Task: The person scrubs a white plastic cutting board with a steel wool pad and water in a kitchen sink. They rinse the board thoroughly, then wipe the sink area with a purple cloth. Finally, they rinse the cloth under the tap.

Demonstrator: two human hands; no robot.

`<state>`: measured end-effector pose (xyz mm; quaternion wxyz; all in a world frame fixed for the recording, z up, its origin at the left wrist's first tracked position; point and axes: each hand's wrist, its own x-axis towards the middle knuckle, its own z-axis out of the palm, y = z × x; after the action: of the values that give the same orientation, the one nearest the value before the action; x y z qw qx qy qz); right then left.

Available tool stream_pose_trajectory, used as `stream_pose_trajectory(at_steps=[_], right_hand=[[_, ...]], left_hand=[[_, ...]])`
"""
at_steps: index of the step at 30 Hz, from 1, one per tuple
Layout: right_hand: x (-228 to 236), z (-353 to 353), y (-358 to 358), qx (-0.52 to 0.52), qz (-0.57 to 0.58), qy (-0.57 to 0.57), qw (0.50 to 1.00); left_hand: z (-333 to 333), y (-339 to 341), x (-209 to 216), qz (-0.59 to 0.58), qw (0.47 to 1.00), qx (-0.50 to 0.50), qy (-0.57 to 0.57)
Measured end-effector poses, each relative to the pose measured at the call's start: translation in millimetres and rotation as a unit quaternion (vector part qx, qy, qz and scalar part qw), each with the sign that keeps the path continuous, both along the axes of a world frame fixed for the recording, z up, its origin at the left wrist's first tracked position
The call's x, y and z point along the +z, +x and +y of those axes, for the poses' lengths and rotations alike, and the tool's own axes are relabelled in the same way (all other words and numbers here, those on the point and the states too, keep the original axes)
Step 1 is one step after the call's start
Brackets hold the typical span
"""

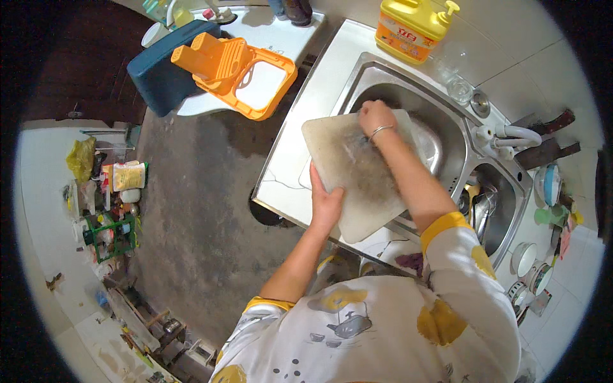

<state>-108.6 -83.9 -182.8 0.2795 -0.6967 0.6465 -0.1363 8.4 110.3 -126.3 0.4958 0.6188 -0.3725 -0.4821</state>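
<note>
Head view is showing us holding a cutting board between our two hands, above the white counter and the near-left part of the metal sink. Our left hand is gripping the board's left edge, thumb lying across the upper face, fingers partly straightened along the side. Our right hand is curling nearly into a fist at the far edge; we are not able to tell whether it is holding anything. Between them, the board is lying slantwise, showing us an off-white face with rounded corners and a broad grey-brown stain darkening its middle. Behind the sink, a yellow pump jug is bearing an orange label with bold red characters and finer print. Far left, a cream-and-yellow packet is carrying print too small for us to read.
</note>
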Motion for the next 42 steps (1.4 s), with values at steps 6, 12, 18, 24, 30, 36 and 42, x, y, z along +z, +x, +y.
stream_pose_trajectory(at_steps=[6,12,18,24,30,36,42], right_hand=[[48,54,53,0.034,-0.125,-0.113,0.985],[-114,16,-123,-0.169,-0.059,-0.059,0.982],[-85,17,-72,-0.095,-0.037,-0.099,0.990],[-131,-16,-129,-0.080,0.082,-0.088,0.990],[-95,93,-172,-0.174,0.181,0.145,0.957],[-100,29,-109,-0.225,0.057,0.051,0.971],[-123,67,-118,-0.188,0.077,0.020,0.979]], left_hand=[[4,-3,1,-0.034,0.998,-0.012,0.044],[0,-11,9,0.043,0.997,0.020,0.068],[9,-10,-5,0.032,0.994,0.061,0.086],[5,-9,3,0.024,0.992,0.053,0.111],[6,-12,0,0.024,0.994,0.067,0.079],[10,-10,-16,0.025,0.996,0.054,0.064],[14,-13,-2,0.064,0.993,0.059,0.074]])
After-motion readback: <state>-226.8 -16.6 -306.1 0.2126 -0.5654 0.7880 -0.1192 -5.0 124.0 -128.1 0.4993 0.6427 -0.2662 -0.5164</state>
